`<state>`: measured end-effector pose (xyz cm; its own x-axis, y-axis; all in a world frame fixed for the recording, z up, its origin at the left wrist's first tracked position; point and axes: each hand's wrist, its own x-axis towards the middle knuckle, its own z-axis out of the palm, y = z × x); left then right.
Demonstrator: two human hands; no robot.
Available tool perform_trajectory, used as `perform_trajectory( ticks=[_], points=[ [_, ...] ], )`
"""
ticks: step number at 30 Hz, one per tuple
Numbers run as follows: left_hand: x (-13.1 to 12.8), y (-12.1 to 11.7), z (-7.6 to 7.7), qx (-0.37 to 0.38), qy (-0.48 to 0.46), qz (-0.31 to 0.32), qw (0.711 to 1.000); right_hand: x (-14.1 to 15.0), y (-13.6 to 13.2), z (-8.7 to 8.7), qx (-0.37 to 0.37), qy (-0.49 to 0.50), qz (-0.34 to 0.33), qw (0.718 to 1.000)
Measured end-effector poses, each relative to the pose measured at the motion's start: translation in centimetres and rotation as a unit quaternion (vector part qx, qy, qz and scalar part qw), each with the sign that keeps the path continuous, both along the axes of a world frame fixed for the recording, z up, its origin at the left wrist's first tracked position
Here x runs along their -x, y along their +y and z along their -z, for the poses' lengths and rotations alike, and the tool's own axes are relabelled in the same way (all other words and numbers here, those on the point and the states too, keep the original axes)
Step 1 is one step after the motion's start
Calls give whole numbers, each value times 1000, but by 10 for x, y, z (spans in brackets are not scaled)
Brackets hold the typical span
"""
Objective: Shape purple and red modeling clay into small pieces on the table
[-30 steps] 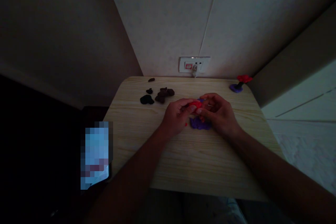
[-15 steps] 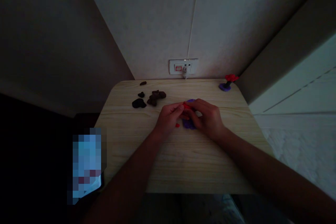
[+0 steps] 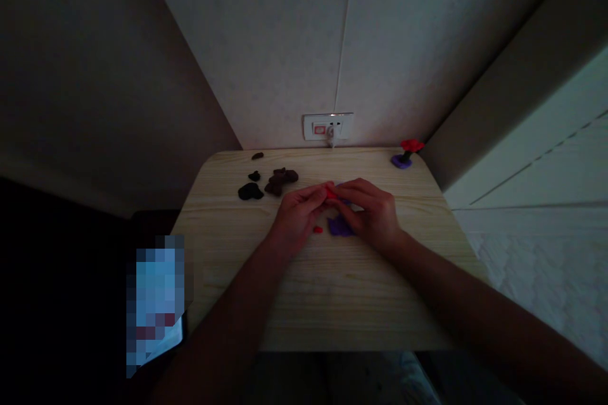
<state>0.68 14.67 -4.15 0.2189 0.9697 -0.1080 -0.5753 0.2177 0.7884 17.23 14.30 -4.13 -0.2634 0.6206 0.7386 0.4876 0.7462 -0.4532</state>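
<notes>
Between my two hands is a piece of red modelling clay point(image 3: 330, 193), pinched by the fingers of both. My left hand point(image 3: 298, 212) is closed on its left side, thumb on top. From the right, my right hand point(image 3: 373, 209) grips it with thumb and fingertips. Purple clay point(image 3: 340, 226) lies on the table below my right hand, partly hidden by it. A small red clay bit point(image 3: 318, 230) rests near my left hand. At the far right corner stands a clay flower point(image 3: 411, 146) with a red top, dark stem and purple base.
Brown clay lumps point(image 3: 281, 181) and black clay pieces point(image 3: 250, 191) lie on the left of the wooden table point(image 3: 327, 304). A wall socket point(image 3: 327, 127) with a plug and cable is behind it. A lit, blurred-out screen point(image 3: 159, 304) sits at the lower left.
My hands stay together on the red clay, with the fingers slightly shifted. More of the purple clay's lower part shows below my right hand. The camera view has shifted slightly.
</notes>
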Motion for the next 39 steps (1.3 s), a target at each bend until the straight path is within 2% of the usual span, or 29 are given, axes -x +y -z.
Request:
perform_trajectory(
  ticks=[4,9,17,23,27,32,35,39],
  points=[
    [2,1,1,4,16,-41,999,0,2,1,35,10,-16,999],
    [3,2,2,-27,41,-71,996,-3,4,0,92,23,-36,995],
    [7,1,7,-66,118,-60,989,-11,6,1,179,16,-60,982],
    [6,0,2,-69,103,-23,992,-13,2,-4,162,5,-44,986],
    [6,1,2,-82,142,-44,986,-13,-1,-6,157,11,-49,986],
    [8,0,-2,-100,190,-13,977,-13,-1,-5,170,24,-62,983],
    [9,0,-5,-112,194,-13,974,-10,-3,-4,217,69,-69,971],
    [8,-1,-4,-106,171,-28,979,-4,-7,-7,331,179,-96,921]
  ],
)
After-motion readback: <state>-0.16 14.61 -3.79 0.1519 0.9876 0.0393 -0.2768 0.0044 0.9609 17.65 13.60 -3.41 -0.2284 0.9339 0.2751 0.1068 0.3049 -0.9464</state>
